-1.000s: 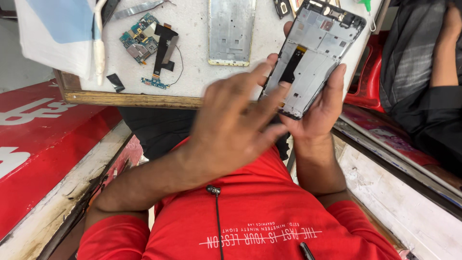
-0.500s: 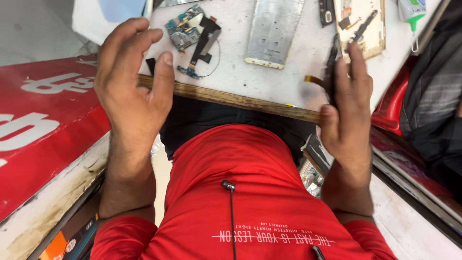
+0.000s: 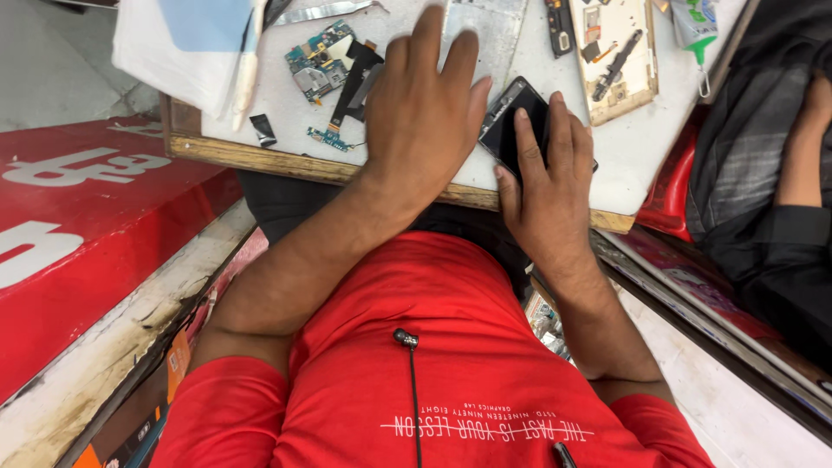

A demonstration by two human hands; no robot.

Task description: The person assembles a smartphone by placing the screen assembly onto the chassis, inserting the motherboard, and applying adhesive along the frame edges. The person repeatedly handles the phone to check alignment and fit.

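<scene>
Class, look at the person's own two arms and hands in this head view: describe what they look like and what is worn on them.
Both arms are bare from the short red sleeves down; the left hand and right hand wear no gloves. No ring, watch or bracelet shows. The red shirt carries pale lettering, and a thin dark cable with a small clip hangs down its front.

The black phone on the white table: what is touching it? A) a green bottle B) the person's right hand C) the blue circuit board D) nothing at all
B: the right hand lies flat on the black phone at the near edge of the white table, while the circuit board sits away to the left beyond the left hand.
</scene>
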